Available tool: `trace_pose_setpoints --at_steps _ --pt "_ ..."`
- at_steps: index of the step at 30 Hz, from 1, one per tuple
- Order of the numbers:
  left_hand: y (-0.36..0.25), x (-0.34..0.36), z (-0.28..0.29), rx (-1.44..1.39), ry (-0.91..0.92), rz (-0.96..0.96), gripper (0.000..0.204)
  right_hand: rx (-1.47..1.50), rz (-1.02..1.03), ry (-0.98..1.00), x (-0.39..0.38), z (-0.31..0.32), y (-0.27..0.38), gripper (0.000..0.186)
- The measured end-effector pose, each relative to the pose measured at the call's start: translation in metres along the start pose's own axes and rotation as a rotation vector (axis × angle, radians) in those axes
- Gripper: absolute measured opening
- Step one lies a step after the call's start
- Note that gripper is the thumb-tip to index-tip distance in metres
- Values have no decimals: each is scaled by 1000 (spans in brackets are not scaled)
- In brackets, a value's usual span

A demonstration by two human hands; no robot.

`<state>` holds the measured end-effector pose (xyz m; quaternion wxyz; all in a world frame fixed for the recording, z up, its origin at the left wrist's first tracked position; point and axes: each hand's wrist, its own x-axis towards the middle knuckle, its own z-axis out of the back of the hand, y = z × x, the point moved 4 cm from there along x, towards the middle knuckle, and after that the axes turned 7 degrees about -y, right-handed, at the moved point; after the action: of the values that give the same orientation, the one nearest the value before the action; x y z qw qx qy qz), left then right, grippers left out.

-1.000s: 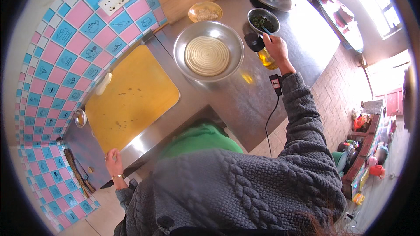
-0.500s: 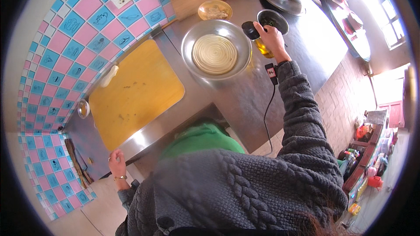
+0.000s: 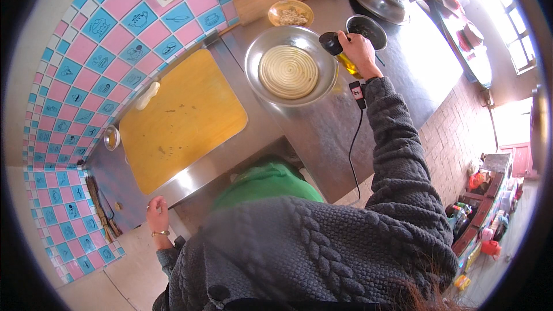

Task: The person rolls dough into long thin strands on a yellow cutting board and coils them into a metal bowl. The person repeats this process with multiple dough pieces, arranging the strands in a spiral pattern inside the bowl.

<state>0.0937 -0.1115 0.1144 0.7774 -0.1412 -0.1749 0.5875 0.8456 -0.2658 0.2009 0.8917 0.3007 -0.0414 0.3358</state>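
My right hand (image 3: 360, 52) is closed around an oil bottle with a black top (image 3: 330, 43) and yellow oil inside. The bottle stands at the right rim of a wide steel basin (image 3: 252, 89). Inside the basin lies a coil of dough rope (image 3: 288, 72), wound in a flat spiral. My left hand (image 3: 156, 214), with a band at its wrist, hangs off the counter's front edge near the yellow board's lower corner. Its fingers are loosely bent and hold nothing I can see. A pale piece of dough (image 3: 148, 96) rests at the far left edge of the yellow board (image 3: 190, 121).
Behind the basin sits a yellow dish (image 3: 290, 13) of crumbly food. A steel bowl (image 3: 368, 30) with dark contents is beyond my right hand, near an upturned steel basin (image 3: 381, 1). A black plug-like device (image 3: 358, 95) trails a cable across the counter. A small bowl (image 3: 112, 137) stands left.
The view has shifted slightly, so the counter things appear a little to the right. My right hand still grips the bottle by the basin; my left hand's fingers have moved slightly.
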Motion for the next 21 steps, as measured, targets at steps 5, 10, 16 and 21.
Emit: trace_pose_setpoints --at_steps 5,10,16,21 --pt "-1 3 -3 -14 17 16 18 67 -5 -8 -1 -4 -10 59" --pt "-4 14 -11 -50 48 -1 20 69 49 -74 -5 -3 -3 61" --pt "-14 20 -17 -71 79 -45 21 198 51 19 -10 -4 8 60" --pt "-20 19 -18 -84 118 -12 22 235 281 -20 -23 -4 11 56"
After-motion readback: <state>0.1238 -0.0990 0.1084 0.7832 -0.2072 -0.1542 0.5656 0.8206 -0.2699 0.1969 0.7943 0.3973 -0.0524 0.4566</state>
